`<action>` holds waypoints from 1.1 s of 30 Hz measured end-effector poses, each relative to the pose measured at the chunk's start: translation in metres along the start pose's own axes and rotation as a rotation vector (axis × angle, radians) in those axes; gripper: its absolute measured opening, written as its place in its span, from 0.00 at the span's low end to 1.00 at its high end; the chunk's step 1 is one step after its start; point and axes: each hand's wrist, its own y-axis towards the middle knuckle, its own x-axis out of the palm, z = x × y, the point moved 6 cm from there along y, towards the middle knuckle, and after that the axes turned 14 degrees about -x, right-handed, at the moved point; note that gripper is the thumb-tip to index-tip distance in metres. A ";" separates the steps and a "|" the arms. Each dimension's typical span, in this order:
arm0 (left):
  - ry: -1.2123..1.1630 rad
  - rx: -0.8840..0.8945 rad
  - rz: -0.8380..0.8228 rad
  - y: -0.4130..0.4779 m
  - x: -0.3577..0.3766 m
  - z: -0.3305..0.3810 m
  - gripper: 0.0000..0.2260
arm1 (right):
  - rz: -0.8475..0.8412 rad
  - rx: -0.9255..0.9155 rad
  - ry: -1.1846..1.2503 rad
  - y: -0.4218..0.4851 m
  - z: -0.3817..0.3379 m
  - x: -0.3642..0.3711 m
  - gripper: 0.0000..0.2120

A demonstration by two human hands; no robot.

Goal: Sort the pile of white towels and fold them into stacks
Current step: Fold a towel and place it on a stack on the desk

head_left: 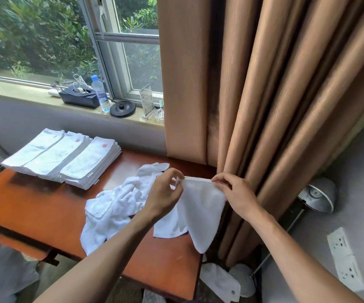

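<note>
So left hand (165,191) and right hand (233,189) each pinch a top corner of one towel (200,206), probably so it hangs straight for folding; pile (115,206) at 9 o'clock, stacks (67,158) at 10

Both forearms (102,252) bare, unadorned; left hand (163,194) and right hand (236,192) likewise.

Reddish wooden desk (34,206) has three stacks of folded towels (67,158) side by side at its far left corner, plus a rumpled pile of towels (115,206) toward the right edge.
</note>
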 end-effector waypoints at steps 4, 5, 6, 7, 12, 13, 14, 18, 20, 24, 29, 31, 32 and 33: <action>0.033 -0.019 0.027 0.001 -0.002 0.001 0.08 | -0.006 0.068 0.035 -0.003 0.008 -0.003 0.16; 0.036 -0.013 0.024 0.001 -0.001 0.003 0.08 | -0.016 0.079 0.023 -0.005 0.009 -0.003 0.16; 0.035 -0.003 0.016 0.000 0.000 0.006 0.08 | -0.032 0.081 -0.009 -0.006 0.009 -0.003 0.14; 0.029 0.007 0.000 -0.001 0.001 0.009 0.08 | -0.047 0.079 -0.040 -0.008 0.009 -0.002 0.12; -0.017 0.063 -0.136 -0.006 0.015 0.025 0.06 | -0.181 0.016 -0.053 -0.008 -0.013 0.023 0.16; -0.027 0.080 -0.156 -0.007 0.017 0.029 0.06 | -0.191 -0.011 -0.035 -0.004 -0.019 0.027 0.14; -0.032 0.094 -0.172 -0.007 0.019 0.031 0.06 | -0.181 -0.030 -0.018 0.000 -0.024 0.030 0.11; -0.104 0.008 -0.167 -0.009 0.020 0.022 0.07 | -0.134 -0.042 0.025 0.007 -0.029 0.030 0.02; -0.161 -0.139 -0.247 -0.013 0.025 0.005 0.13 | -0.137 -0.074 0.012 0.008 -0.032 0.031 0.02; -0.004 -0.198 -0.483 -0.030 0.052 -0.017 0.13 | -0.110 -0.122 0.008 0.009 -0.039 0.026 0.03; 0.050 -0.311 -0.558 -0.046 0.075 -0.036 0.14 | -0.046 -0.105 -0.027 0.000 -0.037 0.007 0.05; 0.078 -0.297 -0.567 -0.051 0.084 -0.036 0.13 | -0.043 -0.064 -0.062 -0.007 -0.029 -0.001 0.06; 0.075 -0.302 -0.565 -0.053 0.088 -0.037 0.12 | -0.040 -0.036 -0.082 -0.011 -0.024 -0.005 0.06; 0.071 -0.312 -0.554 -0.055 0.090 -0.039 0.12 | -0.035 -0.008 -0.105 -0.014 -0.018 -0.009 0.07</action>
